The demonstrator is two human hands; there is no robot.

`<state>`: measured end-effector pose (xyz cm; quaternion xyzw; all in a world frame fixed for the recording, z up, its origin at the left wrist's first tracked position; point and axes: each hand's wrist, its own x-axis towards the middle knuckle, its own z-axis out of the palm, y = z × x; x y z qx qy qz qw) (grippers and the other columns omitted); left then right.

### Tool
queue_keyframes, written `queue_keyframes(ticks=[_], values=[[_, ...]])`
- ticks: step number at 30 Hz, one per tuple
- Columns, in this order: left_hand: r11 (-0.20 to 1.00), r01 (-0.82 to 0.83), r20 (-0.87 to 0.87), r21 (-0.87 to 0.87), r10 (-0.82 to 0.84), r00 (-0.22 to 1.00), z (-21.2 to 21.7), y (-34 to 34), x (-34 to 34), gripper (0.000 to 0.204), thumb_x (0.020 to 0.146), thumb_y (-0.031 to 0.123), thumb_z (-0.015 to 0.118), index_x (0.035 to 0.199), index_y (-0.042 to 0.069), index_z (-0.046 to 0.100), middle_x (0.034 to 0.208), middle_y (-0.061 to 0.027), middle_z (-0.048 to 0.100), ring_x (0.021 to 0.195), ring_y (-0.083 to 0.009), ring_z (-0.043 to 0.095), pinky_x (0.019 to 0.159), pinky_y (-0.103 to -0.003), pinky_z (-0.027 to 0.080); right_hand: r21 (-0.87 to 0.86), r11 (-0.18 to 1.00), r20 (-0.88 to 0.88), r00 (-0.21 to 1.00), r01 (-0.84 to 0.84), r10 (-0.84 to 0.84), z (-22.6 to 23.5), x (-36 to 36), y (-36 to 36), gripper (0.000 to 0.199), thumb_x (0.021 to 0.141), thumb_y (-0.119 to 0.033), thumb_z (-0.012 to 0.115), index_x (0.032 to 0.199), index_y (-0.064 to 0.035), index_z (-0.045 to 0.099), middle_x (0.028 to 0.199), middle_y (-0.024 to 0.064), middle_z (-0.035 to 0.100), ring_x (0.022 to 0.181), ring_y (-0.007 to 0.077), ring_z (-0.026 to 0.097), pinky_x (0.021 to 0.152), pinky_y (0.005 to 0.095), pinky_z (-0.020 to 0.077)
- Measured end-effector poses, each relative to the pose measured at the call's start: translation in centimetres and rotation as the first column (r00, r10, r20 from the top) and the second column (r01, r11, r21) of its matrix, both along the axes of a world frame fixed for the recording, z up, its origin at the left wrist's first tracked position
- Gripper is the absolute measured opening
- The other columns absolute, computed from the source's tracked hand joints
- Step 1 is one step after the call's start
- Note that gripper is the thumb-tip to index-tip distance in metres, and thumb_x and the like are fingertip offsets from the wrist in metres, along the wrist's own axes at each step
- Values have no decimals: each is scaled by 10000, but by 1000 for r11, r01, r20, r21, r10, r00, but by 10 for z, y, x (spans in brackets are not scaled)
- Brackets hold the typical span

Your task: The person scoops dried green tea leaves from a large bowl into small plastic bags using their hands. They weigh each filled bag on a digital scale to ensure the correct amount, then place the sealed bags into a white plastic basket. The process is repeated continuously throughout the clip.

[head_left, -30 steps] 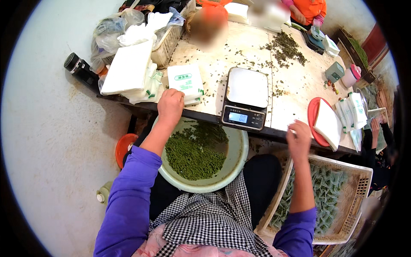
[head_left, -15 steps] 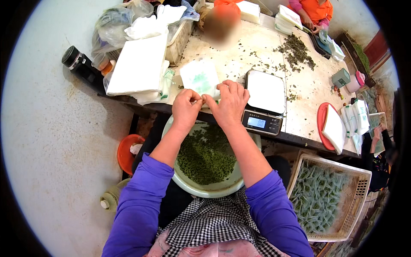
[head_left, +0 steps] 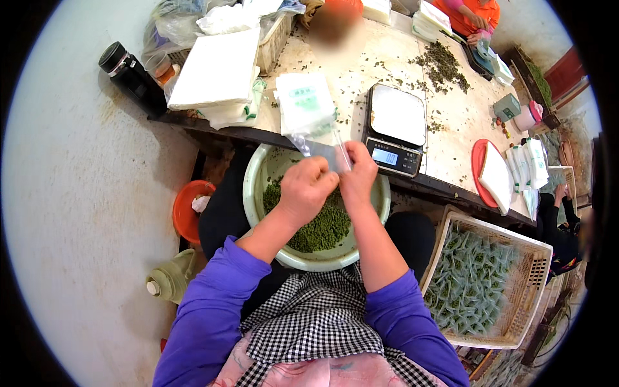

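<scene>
My left hand and my right hand meet above a pale green basin of green tea leaves that rests on my lap. Together they pinch a small clear plastic pouch that stands up between the fingers. Just beyond it, a stack of empty pouches lies on the table edge. A digital scale with a bare steel pan sits right of my hands.
A white basket of filled pouches stands at my right. On the table are a stack of white sheets, loose tea and a red plate. A dark flask, orange bowl and bottle are left. Another person in orange works across.
My right hand came from the right side of the table to meet the left. Both hands took a clear pouch from the stack and drew it back over the basin.
</scene>
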<state>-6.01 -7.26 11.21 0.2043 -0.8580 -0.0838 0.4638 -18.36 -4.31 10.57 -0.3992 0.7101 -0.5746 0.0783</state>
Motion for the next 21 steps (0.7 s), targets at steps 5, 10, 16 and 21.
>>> queue_keyframes(ticks=[5, 10, 16, 21], values=[[982, 77, 348, -173, -12, 938, 20, 42, 27, 274, 651, 164, 686, 921, 128, 657, 1076, -71, 605, 893, -249, 589, 778, -358, 488, 161, 970, -34, 982, -180, 188, -23, -8, 61, 80, 826, -83, 694, 824, -28, 634, 674, 121, 631, 567, 253, 607, 559, 342, 481], [960, 267, 560, 81, -265, 785, 4, 55, 80, 220, 701, 137, 629, 915, 91, 601, 986, -77, 593, 974, -267, 584, 826, -374, 501, 279, 663, 589, 669, -695, 454, -33, -16, 104, 198, 894, -158, 661, 1032, -17, 646, 866, 61, 706, 700, 168, 659, 629, 299, 506], [972, -117, 285, 205, 55, 957, 7, 27, 110, 137, 672, 4, 716, 776, 24, 630, 851, -102, 619, 822, -286, 617, 731, -379, 521, 589, 601, 674, 739, -540, 3, -117, -17, 89, 563, 948, -291, 615, 1365, 55, 462, 1247, 175, 606, 1035, 227, 634, 755, 313, 538], [850, -305, 74, 430, 303, 950, -3, 4, 120, 135, 769, -29, 738, 838, 4, 628, 983, -85, 571, 833, -194, 622, 700, -302, 522, 622, 684, 615, 779, -382, -123, -169, 47, 57, 485, 885, -165, 616, 1300, 72, 534, 1234, 241, 611, 1141, 333, 593, 963, 423, 455]])
